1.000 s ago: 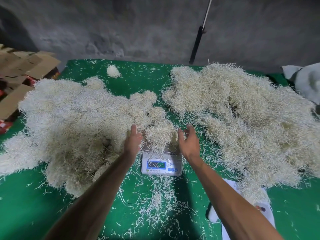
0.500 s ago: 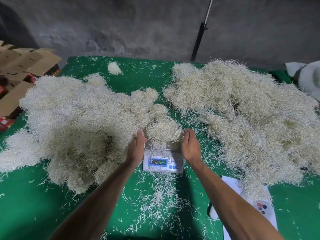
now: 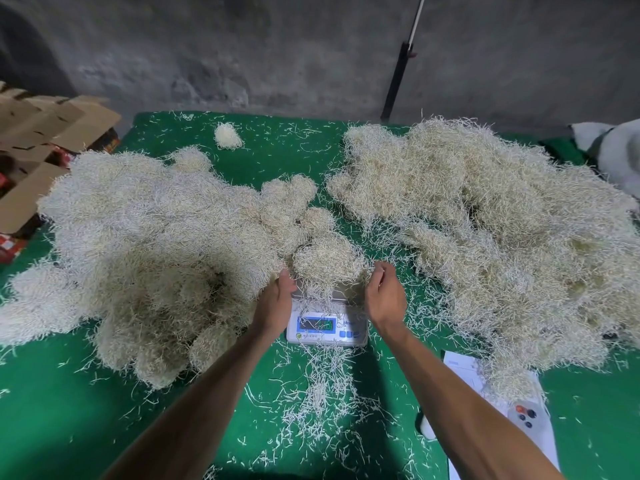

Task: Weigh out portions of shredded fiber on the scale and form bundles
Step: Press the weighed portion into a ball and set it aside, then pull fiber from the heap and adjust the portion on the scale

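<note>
Two hands flank one fiber portion [image 3: 327, 261] heaped on the scale [image 3: 327, 327]: left hand [image 3: 277, 301] with relaxed fingers against its near-left edge, right hand [image 3: 384, 296] pinching strands at its right edge. Loose fiber piles lie outward of each hand on green cloth [image 3: 69, 410].

You have a small white scale [image 3: 327, 327] sitting flat on the green tabletop [image 3: 52, 410], with its little screen facing you. A round clump of pale shredded fiber [image 3: 325, 261] sits on top of it. A big fluffy pile [image 3: 145, 244] lies to the left, touching the clump. Another big pile [image 3: 491, 230] lies to the right. Loose strands [image 3: 322, 386] are scattered in front of the scale.
</note>
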`<move>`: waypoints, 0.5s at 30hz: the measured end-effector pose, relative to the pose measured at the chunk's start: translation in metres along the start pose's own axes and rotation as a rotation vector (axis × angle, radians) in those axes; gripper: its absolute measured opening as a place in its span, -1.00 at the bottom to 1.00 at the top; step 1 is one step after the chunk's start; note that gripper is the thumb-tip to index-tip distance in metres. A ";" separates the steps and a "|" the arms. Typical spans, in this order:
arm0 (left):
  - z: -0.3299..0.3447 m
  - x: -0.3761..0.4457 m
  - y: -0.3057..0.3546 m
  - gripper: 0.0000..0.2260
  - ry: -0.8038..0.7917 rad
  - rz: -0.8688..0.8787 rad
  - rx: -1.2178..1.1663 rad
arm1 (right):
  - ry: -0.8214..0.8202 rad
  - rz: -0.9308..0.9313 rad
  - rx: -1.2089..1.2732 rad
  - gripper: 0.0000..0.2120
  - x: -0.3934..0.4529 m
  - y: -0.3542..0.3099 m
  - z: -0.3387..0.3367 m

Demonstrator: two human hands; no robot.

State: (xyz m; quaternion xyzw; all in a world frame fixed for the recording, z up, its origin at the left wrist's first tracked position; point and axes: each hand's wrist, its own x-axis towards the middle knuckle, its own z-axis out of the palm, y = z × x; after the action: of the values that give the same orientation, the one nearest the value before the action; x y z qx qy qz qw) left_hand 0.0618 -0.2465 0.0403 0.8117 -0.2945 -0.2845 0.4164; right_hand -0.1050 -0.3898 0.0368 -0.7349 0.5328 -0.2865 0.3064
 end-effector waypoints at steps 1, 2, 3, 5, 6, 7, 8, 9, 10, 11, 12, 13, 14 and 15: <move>0.000 -0.001 -0.002 -0.35 0.007 0.003 0.005 | 0.003 0.007 -0.002 -0.66 0.000 0.000 0.000; 0.000 -0.003 -0.003 -0.34 0.018 -0.001 0.001 | -0.001 0.006 -0.004 -0.67 -0.001 0.000 0.000; 0.000 -0.004 -0.003 -0.33 0.029 -0.008 -0.002 | -0.004 0.001 -0.008 -0.69 -0.001 0.000 0.000; 0.001 -0.006 -0.004 -0.34 0.037 -0.008 0.003 | 0.001 -0.016 -0.018 -0.71 -0.002 0.001 0.000; 0.001 -0.007 -0.005 -0.35 0.038 -0.003 0.007 | 0.006 -0.022 -0.019 -0.70 -0.003 0.002 0.000; 0.001 -0.007 -0.005 -0.36 0.038 -0.001 0.011 | 0.011 -0.022 -0.017 -0.69 -0.003 0.003 0.001; 0.001 -0.008 -0.005 -0.37 0.035 -0.004 0.016 | 0.012 -0.021 -0.013 -0.69 -0.004 0.004 0.001; 0.001 -0.008 -0.006 -0.37 0.027 -0.008 0.019 | 0.009 -0.020 -0.010 -0.68 -0.004 0.004 0.002; 0.001 -0.008 -0.006 -0.37 0.013 -0.014 0.023 | 0.005 -0.017 -0.007 -0.67 -0.004 0.005 0.002; 0.000 -0.007 -0.007 -0.37 -0.007 -0.026 0.031 | -0.002 -0.011 -0.008 -0.67 -0.004 0.006 0.002; -0.001 -0.006 -0.006 -0.35 -0.029 -0.043 0.034 | -0.010 -0.001 -0.012 -0.66 -0.004 0.006 0.002; -0.003 -0.005 -0.004 -0.32 -0.044 -0.059 0.034 | -0.017 0.007 -0.015 -0.67 -0.004 0.007 0.002; -0.004 -0.004 -0.002 -0.29 -0.046 -0.067 0.030 | -0.021 0.011 -0.017 -0.67 -0.005 0.007 0.002; -0.005 -0.003 0.000 -0.27 -0.035 -0.065 0.022 | -0.025 0.015 -0.016 -0.67 -0.005 0.007 0.002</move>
State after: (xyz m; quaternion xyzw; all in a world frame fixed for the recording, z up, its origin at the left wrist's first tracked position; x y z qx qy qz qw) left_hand 0.0632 -0.2418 0.0439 0.8202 -0.2784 -0.3090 0.3929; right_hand -0.1093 -0.3868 0.0297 -0.7370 0.5366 -0.2708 0.3093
